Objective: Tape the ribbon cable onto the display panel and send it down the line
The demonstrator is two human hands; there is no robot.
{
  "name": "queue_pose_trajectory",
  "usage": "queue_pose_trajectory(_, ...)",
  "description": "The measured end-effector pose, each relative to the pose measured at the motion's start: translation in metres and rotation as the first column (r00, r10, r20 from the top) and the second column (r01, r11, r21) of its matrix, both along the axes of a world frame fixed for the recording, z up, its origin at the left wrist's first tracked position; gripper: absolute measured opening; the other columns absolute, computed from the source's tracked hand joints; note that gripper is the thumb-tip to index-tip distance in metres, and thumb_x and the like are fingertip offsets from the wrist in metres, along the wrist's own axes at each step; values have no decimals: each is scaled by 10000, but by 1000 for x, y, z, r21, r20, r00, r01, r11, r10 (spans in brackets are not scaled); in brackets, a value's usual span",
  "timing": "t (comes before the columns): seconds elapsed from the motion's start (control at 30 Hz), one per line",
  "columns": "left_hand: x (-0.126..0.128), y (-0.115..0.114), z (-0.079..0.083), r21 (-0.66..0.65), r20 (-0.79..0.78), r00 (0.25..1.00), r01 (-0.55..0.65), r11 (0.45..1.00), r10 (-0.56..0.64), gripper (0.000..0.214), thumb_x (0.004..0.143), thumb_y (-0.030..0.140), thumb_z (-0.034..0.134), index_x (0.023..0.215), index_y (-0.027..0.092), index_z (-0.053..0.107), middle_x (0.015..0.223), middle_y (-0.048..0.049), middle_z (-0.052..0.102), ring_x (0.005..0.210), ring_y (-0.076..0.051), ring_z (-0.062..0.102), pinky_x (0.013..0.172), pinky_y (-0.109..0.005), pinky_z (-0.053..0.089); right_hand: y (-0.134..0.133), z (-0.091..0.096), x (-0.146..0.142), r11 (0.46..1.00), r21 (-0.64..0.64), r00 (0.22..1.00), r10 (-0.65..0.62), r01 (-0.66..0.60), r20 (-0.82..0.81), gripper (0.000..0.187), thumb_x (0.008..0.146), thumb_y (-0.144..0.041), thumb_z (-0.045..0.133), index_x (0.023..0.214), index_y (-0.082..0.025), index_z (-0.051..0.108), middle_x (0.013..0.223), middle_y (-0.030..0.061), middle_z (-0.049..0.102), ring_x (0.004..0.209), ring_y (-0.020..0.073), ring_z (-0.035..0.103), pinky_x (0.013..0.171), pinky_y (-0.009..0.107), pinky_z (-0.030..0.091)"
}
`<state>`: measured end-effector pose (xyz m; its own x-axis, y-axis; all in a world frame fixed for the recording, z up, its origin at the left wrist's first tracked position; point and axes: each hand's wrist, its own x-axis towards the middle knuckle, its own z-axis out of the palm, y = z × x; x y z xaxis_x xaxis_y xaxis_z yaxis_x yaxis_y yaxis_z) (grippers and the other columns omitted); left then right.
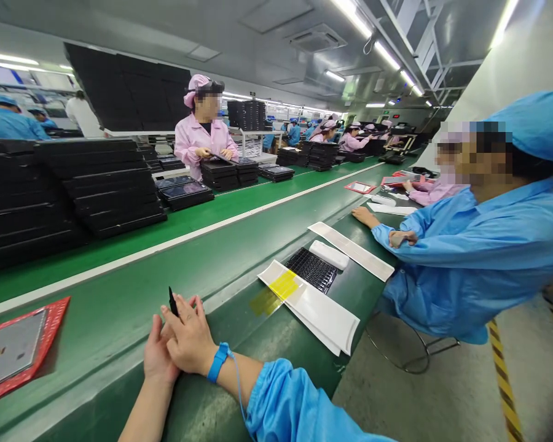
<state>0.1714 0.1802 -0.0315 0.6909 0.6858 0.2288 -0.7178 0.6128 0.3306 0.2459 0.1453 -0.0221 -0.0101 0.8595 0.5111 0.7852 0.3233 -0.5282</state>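
Right hand (pixel 188 344) grips one black pointed tool (pixel 172 301); whether left hand (pixel 158 359) grips is unclear.

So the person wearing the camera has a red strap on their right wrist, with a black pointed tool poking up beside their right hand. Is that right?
Not quite: the head view shows that the strap is blue, not red. It is on the right wrist, and the black pointed tool does poke up beside the right hand.
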Motion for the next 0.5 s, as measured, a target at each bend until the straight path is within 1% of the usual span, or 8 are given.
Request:
queue_pose_trajectory(0.07,-5,1,1,-38,30,997,-69,997,70,553,944,554,265,1283,224,552,1301,-66,516,1368,-192,265,1182,-413,70,-4,4,-2,1000,-17,1000,21,-21,-1,519,928,-285,454,1422,-191,325,1530,106,242,1416,195,165,1146,536,129)
queue_pose_trajectory(0.17,-14,6,0,-110,-30,981,-193,975,191,565,927,557,344,1392,244,412,1318,-90,502,1353,-211,301,1178,-459,90,-9,6,-4,998,-35,998,55,-55,-2,540,959,-371,427,1447,-206,266,1540,101,208,1419,198,150,1137,557,135)
queue_pose_trajectory(0.2,-16,8,-2,-120,-66,972,-231,966,224,599,917,562,368,1422,238,358,1317,-103,502,1348,-218,311,1175,-467,104,-9,4,-4,997,-38,998,65,-65,3,570,957,-391,434,1458,-210,231,1544,104,189,1422,200,137,1135,562,138)
queue_pose_trajectory(0.27,-18,10,-5,-122,-135,952,-292,949,276,671,903,569,403,1453,203,287,1303,-134,511,1344,-230,318,1170,-475,130,-7,-4,-5,997,-30,997,76,-75,32,703,929,-406,500,1482,-204,116,1553,127,125,1427,220,86,1126,577,147)
queue_pose_trajectory(0.37,-15,11,-9,-121,-190,942,-304,945,278,694,889,588,418,1443,183,316,1321,-151,494,1363,-248,277,1168,-488,130,1,-18,-8,997,10,993,75,-76,96,961,863,-386,609,1472,-186,-107,1551,174,4,1423,279,-3,1104,622,159)
queue_pose_trajectory(0.4,-13,11,-10,-126,-197,942,-298,946,271,686,884,603,414,1430,193,348,1339,-146,479,1372,-251,258,1169,-489,122,3,-21,-9,996,21,990,80,-83,116,998,852,-392,622,1465,-189,-140,1549,180,-15,1419,296,-17,1096,638,160)
queue_pose_trajectory(0.43,-12,11,-11,-137,-205,943,-293,946,262,674,881,619,401,1414,207,380,1360,-134,462,1380,-250,240,1172,-488,111,4,-23,-10,995,22,987,92,-96,131,995,853,-401,618,1466,-199,-139,1549,178,-20,1417,307,-19,1090,650,159)
queue_pose_trajectory(0.5,-10,12,-13,-178,-237,937,-301,937,256,658,878,649,358,1381,232,435,1389,-108,437,1391,-243,216,1175,-481,86,3,-22,-11,993,-10,983,122,-121,138,906,878,-424,580,1482,-212,-62,1553,163,0,1417,312,-5,1087,662,152)
